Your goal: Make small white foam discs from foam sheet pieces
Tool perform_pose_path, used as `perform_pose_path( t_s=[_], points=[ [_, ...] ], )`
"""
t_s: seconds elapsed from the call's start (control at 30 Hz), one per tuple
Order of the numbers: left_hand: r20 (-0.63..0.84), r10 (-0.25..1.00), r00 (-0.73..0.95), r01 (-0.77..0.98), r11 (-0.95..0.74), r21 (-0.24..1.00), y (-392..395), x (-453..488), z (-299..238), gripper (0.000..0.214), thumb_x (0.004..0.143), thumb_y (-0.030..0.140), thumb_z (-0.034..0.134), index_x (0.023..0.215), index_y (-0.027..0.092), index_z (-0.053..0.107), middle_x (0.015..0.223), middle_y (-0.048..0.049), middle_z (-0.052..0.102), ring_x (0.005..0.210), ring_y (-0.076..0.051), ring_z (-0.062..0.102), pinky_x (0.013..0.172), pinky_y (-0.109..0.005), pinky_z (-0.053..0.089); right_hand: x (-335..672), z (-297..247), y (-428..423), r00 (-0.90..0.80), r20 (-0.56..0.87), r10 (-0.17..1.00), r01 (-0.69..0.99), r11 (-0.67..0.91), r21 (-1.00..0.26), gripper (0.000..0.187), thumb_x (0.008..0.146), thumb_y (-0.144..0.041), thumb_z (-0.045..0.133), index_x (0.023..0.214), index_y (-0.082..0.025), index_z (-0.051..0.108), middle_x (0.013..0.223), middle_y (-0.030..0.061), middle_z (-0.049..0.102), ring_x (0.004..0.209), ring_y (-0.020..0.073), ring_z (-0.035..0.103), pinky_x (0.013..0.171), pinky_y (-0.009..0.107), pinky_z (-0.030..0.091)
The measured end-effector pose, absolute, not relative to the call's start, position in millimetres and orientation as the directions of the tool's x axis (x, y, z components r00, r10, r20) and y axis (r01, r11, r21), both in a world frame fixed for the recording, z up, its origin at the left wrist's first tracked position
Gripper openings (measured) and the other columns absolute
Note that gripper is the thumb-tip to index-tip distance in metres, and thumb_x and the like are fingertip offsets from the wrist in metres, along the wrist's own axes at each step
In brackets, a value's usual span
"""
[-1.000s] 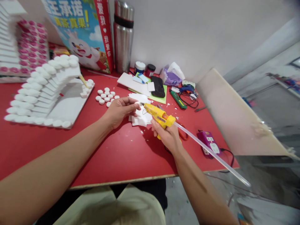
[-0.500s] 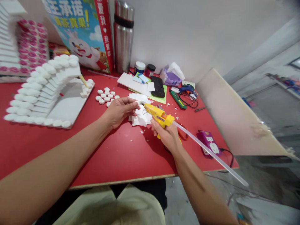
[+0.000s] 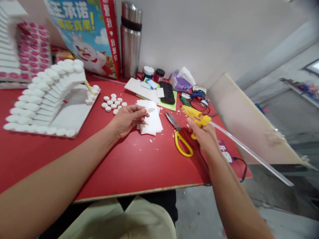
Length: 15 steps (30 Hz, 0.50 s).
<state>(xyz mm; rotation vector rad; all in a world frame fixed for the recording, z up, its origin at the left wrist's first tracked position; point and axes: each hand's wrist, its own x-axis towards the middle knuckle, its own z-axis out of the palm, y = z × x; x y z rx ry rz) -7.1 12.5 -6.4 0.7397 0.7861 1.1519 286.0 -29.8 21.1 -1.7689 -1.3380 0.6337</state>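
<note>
Between the thumb and fingers of my left hand [image 3: 131,119] is a small white piece [image 3: 150,109], partly hidden by the fingertips. It is over a stack of white paper [image 3: 152,123]. My right hand [image 3: 205,134] grips a yellow glue gun [image 3: 195,115], its nozzle pointing left and a long clear glue stick [image 3: 251,152] sticking out behind. Scissors [image 3: 183,143] with a yellow handle lie on the table between my hands. Several white discs [image 3: 114,106] sit in a group beyond my left hand.
A white model staircase [image 3: 47,99] edged with discs stands at left. Behind are a printed box [image 3: 87,43], a steel flask [image 3: 131,43], small jars [image 3: 148,72], a black case [image 3: 167,93] and a tissue pack [image 3: 183,79]. A purple power socket [image 3: 225,154] is by my right wrist.
My right hand has moved right with the glue gun, away from the white piece in my left hand. The scissors now show in full view. My left hand has stayed nearly still.
</note>
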Motion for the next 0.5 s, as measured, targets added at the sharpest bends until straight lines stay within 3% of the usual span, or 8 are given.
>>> perform_pose_path(
  t_s=[0.13,0.3,0.5],
  points=[
    [-0.143,0.963,0.229,-0.483,0.240,0.842,11,-5,-6,0.040,0.059,0.035,0.101,0.079,0.011,0.076,0.076,-0.0059,0.074,0.058,-0.009,0.058,0.060,-0.025,0.056,327,12,-20,0.373,0.158,0.914,0.585,-0.100,-0.805,0.040,0.080,-0.056,0.079,0.086,-0.017,0.074,0.069,0.0005,0.066,0.059,0.0140,0.051,0.057,0.030,0.042],
    [-0.132,0.961,0.244,-0.453,0.234,0.860,11,-7,-8,0.038,0.062,0.036,0.100,0.080,0.012,0.077,0.079,-0.0062,0.075,0.060,-0.009,0.059,0.060,-0.025,0.054,336,-3,-23,0.407,0.172,0.897,0.626,-0.137,-0.768,0.051,0.078,-0.060,0.075,0.095,-0.012,0.078,0.083,0.0108,0.077,0.075,0.0243,0.067,0.073,0.037,0.052],
    [-0.132,0.960,0.249,-0.466,0.238,0.852,10,-6,-7,0.038,0.061,0.036,0.100,0.079,0.012,0.077,0.078,-0.0056,0.074,0.059,-0.009,0.058,0.060,-0.025,0.054,340,-11,-22,0.421,0.195,0.886,0.722,-0.198,-0.664,0.059,0.080,-0.067,0.068,0.092,-0.010,0.078,0.084,0.0157,0.077,0.082,0.0299,0.070,0.082,0.042,0.053]
  ],
)
